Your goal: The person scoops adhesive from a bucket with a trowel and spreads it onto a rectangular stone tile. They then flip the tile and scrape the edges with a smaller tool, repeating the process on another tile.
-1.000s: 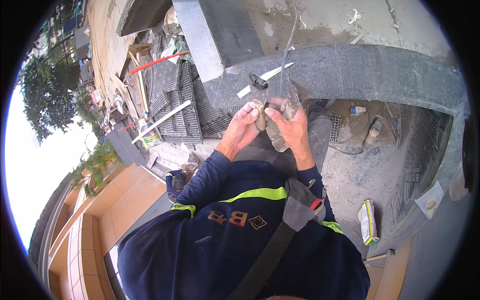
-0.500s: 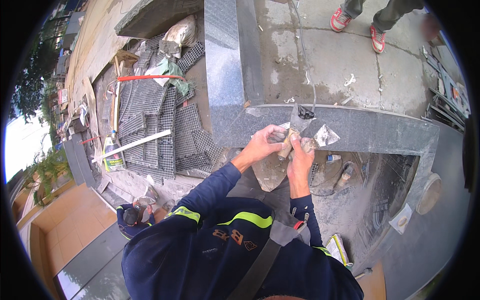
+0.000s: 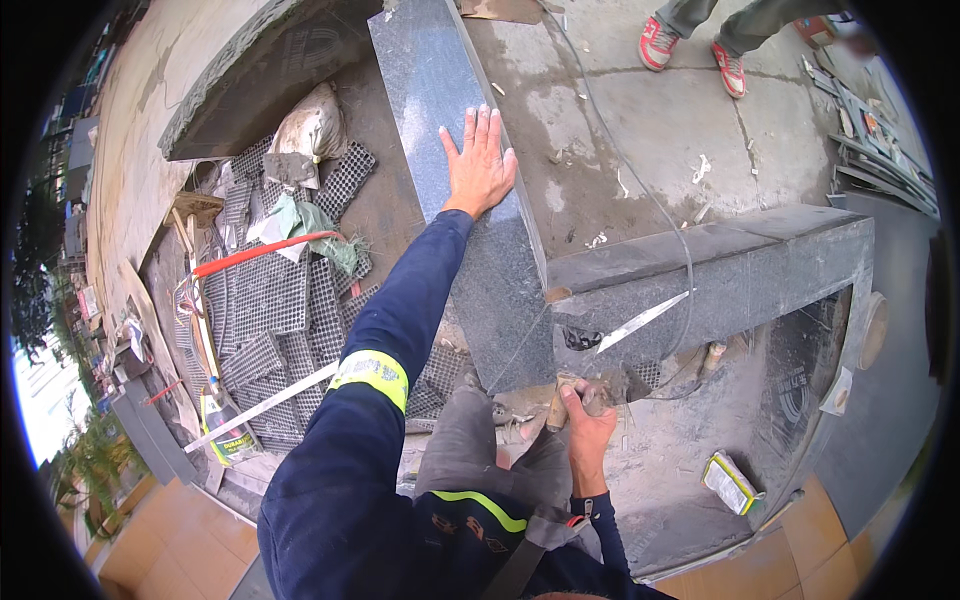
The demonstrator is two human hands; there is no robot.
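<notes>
My left hand (image 3: 480, 170) lies flat, fingers spread, on top of the grey stone ledge (image 3: 425, 75) that runs away from me; it holds nothing. Near the ledge's corner, my right hand (image 3: 590, 425) is closed round a trowel with a worn wooden handle (image 3: 557, 412). A dark clump (image 3: 580, 338) shows above that hand, against the stone's front face. Beside it a pale, narrow, blade-like piece (image 3: 645, 320) slants up to the right. Whether my right hand also holds this piece, I cannot tell.
A grey cable (image 3: 640, 180) crosses the pavement and loops over the right-hand ledge (image 3: 720, 260). Black plastic grid panels (image 3: 265, 290), a sack (image 3: 310, 122) and a red strip (image 3: 265, 252) lie at left. A person's red shoes (image 3: 657, 45) stand far right. A bag (image 3: 732, 484) lies lower right.
My left hand has left the trowel and reached forward onto the ledge. My right hand has come down toward me with the trowel. The view has shifted, and the person at lower left is out of sight.
</notes>
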